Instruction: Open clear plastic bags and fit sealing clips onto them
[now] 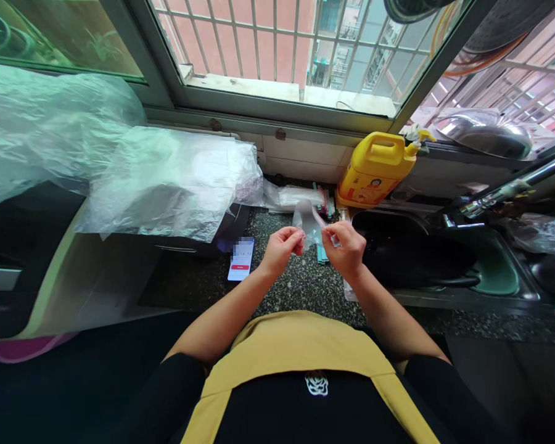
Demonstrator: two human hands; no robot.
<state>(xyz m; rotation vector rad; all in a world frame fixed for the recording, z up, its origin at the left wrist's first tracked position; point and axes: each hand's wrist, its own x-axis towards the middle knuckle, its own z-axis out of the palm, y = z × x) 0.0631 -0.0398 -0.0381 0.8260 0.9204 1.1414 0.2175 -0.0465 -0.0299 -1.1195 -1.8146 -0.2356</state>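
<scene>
Between my two hands a small clear plastic bag [309,223] hangs above the speckled countertop [287,280]. My left hand [283,246] pinches its left edge with the fingers closed. On the other side my right hand [345,246] is closed in a pinch on the bag's right edge. Partly hidden below the bag lies a teal item [322,254], too covered to make out. Behind the hands rests a bundle of clear plastic bags [296,197]. A phone [241,259] with a lit screen lies to the left of my left hand.
A yellow jug with a pump [374,169] stands behind the sink [504,265], where a black pan [420,256] sits under the faucet [494,203]. Plastic sheeting [176,179] covers things at the left. A barred window [277,49] rises behind.
</scene>
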